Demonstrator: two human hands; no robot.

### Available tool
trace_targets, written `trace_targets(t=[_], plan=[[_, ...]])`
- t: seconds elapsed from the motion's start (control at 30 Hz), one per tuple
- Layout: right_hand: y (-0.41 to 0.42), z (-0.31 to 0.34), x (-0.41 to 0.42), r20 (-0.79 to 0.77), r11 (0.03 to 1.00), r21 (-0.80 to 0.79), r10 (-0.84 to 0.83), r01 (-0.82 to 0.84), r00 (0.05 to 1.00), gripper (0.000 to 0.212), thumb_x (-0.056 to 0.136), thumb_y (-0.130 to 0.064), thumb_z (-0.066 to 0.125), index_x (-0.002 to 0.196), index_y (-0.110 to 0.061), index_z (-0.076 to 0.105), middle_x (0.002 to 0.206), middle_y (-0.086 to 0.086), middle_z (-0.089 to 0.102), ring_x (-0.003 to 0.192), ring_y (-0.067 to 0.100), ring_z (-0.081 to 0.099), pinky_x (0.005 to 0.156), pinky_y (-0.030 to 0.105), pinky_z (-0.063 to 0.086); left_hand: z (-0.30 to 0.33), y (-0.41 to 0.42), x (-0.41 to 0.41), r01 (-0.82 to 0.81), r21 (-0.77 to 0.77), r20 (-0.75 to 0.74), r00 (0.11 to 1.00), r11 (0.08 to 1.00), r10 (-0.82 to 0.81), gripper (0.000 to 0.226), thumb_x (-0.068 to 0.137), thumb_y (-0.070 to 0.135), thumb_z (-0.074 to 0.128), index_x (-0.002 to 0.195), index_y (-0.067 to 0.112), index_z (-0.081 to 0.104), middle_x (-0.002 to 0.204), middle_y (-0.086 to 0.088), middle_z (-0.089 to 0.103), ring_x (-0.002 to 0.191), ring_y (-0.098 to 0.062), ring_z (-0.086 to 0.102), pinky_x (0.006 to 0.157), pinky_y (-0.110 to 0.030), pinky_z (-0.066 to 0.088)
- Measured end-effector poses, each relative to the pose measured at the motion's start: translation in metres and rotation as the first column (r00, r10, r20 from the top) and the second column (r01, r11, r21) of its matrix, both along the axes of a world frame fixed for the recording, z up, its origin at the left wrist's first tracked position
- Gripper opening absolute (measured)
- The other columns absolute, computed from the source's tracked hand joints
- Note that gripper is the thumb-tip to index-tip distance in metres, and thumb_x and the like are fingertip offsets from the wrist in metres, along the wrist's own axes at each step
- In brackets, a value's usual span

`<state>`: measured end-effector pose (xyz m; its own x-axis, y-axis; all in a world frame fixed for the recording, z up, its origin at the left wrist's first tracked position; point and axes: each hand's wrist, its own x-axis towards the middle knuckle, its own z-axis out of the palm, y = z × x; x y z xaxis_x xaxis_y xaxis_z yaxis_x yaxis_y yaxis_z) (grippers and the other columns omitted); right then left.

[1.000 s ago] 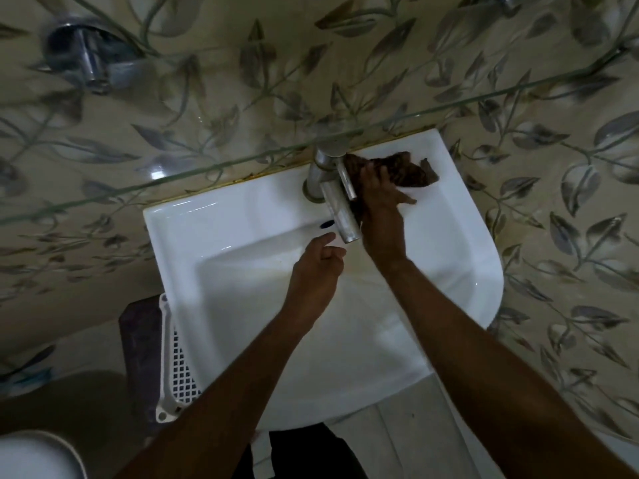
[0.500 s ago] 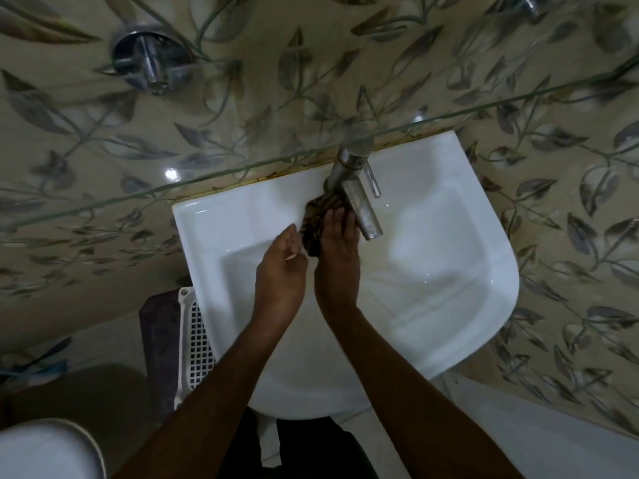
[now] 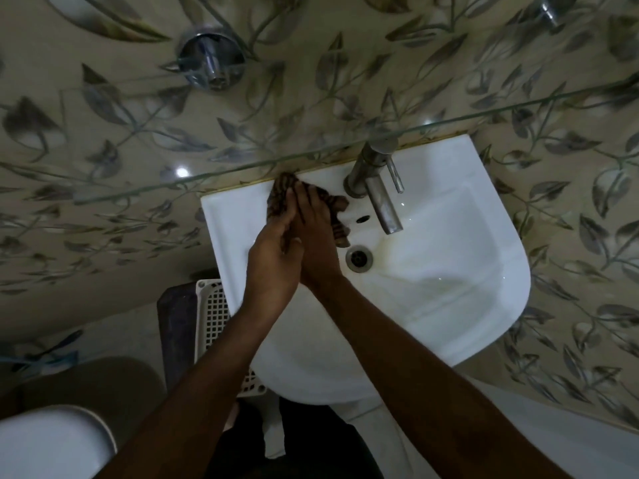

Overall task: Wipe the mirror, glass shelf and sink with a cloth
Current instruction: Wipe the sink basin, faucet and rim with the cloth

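A white sink (image 3: pixel 466 271) hangs on the tiled wall, with a metal tap (image 3: pixel 380 188) at its back rim and a drain (image 3: pixel 359 259) in the bowl. A dark striped cloth (image 3: pixel 281 191) lies on the back left ledge of the sink, left of the tap. My right hand (image 3: pixel 313 233) presses flat on the cloth. My left hand (image 3: pixel 273 261) lies against the right hand's left side, its fingers on the cloth's left part. The glass shelf (image 3: pixel 242 164) runs across above the sink. The mirror is out of view.
A chrome wall fitting (image 3: pixel 211 60) sticks out above the shelf at the left. A white lattice basket (image 3: pixel 214 312) stands under the sink's left side, beside a dark item. A white rounded fixture (image 3: pixel 52 440) fills the bottom left corner.
The cloth and my right hand moved from the right of the tap, past its front, to the left back ledge. My left hand came up alongside and joined the right hand.
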<state>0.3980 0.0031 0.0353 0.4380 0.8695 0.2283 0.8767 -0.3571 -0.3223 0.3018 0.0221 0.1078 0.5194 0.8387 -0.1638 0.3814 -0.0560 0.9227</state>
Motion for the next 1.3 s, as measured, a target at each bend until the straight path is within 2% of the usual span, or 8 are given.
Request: trace_targets(t=[0.07, 0.17, 0.33, 0.53, 0.83, 1.07, 1.2, 1.3], plan=[[-0.006, -0.001, 0.004, 0.030, 0.994, -0.016, 0.107, -0.107, 0.994, 0.063, 0.099, -0.034, 0.049, 0.152, -0.003, 0.034, 0.158, 0.017, 0.034, 0.149, 0.036, 0.026, 0.123, 0.049, 0.019, -0.001, 0.005, -0.010, -0.014, 0.000, -0.002, 1.000, 1.000, 0.014, 0.047, 0.097, 0.002, 0.053, 0.141, 0.018, 0.053, 0.138, 0.009, 0.056, 0.130, -0.009, 0.052, 0.108, -0.016, 0.041], [-0.002, 0.000, 0.028, 0.065, 0.999, -0.025, -0.028, 0.030, 0.998, 0.057, 0.102, -0.037, 0.047, 0.152, -0.011, 0.038, 0.156, 0.012, 0.040, 0.146, 0.034, 0.033, 0.120, 0.049, 0.024, -0.002, 0.010, -0.030, -0.038, 0.031, -0.015, 0.999, 0.999, 0.039, 0.043, 0.096, 0.005, 0.056, 0.136, 0.022, 0.058, 0.128, 0.017, 0.056, 0.123, -0.006, 0.054, 0.100, -0.007, 0.038], [0.015, 0.004, 0.008, 0.012, 0.952, -0.079, -0.297, 0.297, 0.955, 0.054, 0.104, -0.030, 0.037, 0.154, -0.010, 0.032, 0.158, 0.013, 0.035, 0.144, 0.037, 0.032, 0.118, 0.053, 0.023, -0.005, 0.018, -0.062, -0.063, -0.035, -0.054, 0.997, 0.997, 0.062, 0.044, 0.099, 0.008, 0.053, 0.138, 0.027, 0.054, 0.135, 0.015, 0.049, 0.128, -0.010, 0.049, 0.113, -0.033, 0.040], [0.028, 0.008, -0.057, 0.023, 0.984, -0.145, 0.111, -0.106, 0.994, 0.057, 0.102, -0.040, 0.035, 0.154, -0.018, 0.034, 0.159, 0.007, 0.036, 0.144, 0.031, 0.034, 0.117, 0.048, 0.027, -0.005, 0.030, -0.081, -0.083, -0.011, -0.064, 0.995, 0.996, 0.082, 0.046, 0.098, 0.003, 0.053, 0.143, 0.011, 0.050, 0.148, -0.003, 0.050, 0.135, -0.017, 0.048, 0.117, -0.037, 0.037], [0.050, 0.007, -0.110, -0.196, 0.987, -0.152, -0.077, 0.047, 0.978, 0.059, 0.106, -0.039, 0.032, 0.157, -0.012, 0.022, 0.164, 0.010, 0.024, 0.152, 0.030, 0.018, 0.123, 0.047, 0.013, -0.002, 0.037, -0.120, -0.127, -0.038, -0.082, 0.989, 0.991, 0.123, 0.048, 0.099, 0.000, 0.048, 0.145, 0.008, 0.046, 0.149, -0.009, 0.047, 0.136, -0.023, 0.046, 0.117, -0.040, 0.035], [-0.022, -0.005, -0.144, -0.211, 0.996, -0.086, -0.002, -0.017, 0.978, 0.059, 0.105, -0.034, 0.038, 0.158, -0.018, 0.018, 0.164, 0.007, 0.023, 0.151, 0.025, 0.020, 0.122, 0.046, 0.023, -0.004, 0.029, -0.140, -0.099, 0.005, -0.128, 0.987, 0.995, 0.099, 0.048, 0.096, 0.005, 0.051, 0.143, 0.016, 0.051, 0.142, -0.004, 0.052, 0.131, -0.020, 0.050, 0.114, -0.042, 0.039], [-0.005, -0.001, -0.147, -0.100, 0.988, -0.131, -0.094, 0.080, 0.991, 0.065, 0.100, -0.031, 0.045, 0.157, -0.018, 0.017, 0.159, 0.009, 0.029, 0.129, 0.031, 0.039, 0.101, 0.049, 0.043, -0.004, 0.027, -0.140, -0.098, -0.003, -0.118, 0.988, 0.995, 0.097, 0.047, 0.097, 0.005, 0.052, 0.142, 0.016, 0.051, 0.140, -0.004, 0.052, 0.129, -0.017, 0.050, 0.113, -0.040, 0.041], [0.033, 0.010, -0.136, -0.035, 0.980, -0.185, -0.078, 0.070, 0.996, 0.067, 0.097, -0.031, 0.048, 0.157, -0.014, 0.021, 0.156, 0.012, 0.031, 0.121, 0.033, 0.040, 0.096, 0.050, 0.044, 0.001, 0.028, -0.136, -0.100, 0.021, -0.105, 0.989, 0.995, 0.101, 0.047, 0.096, 0.006, 0.051, 0.142, 0.019, 0.051, 0.141, -0.001, 0.051, 0.127, -0.012, 0.048, 0.110, -0.029, 0.040]])
